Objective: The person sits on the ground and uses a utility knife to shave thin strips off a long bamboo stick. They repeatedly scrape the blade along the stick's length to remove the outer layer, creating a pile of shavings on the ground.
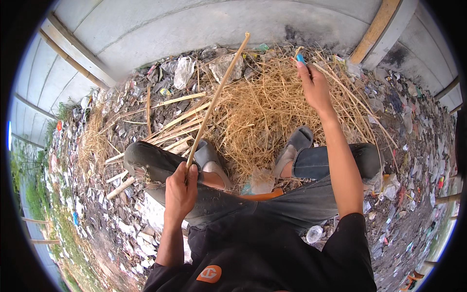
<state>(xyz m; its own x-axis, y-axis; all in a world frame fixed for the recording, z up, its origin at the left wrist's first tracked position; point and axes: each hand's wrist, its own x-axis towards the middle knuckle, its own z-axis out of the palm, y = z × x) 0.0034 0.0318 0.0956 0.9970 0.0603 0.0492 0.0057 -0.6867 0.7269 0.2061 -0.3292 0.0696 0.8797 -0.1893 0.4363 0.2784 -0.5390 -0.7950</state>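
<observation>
The fingers of my left hand (180, 197) were clamped on the lower end of a long pale strip (217, 101), which rose from them, leaning away and to the right. The fingers of my right hand (315, 90), farther forward, were closed around a small blue thing (300, 59) with a tan tip poking out beyond them; I could not tell what it was. A heap of straw-coloured shavings (265, 112) lay between my two sets of fingers, spreading beneath the right ones. More split strips (181, 120) lay ahead of my left fingers, and an orange object (262, 194) was to their right, near my lap. The grey wall (194, 29) stood beyond both.
</observation>
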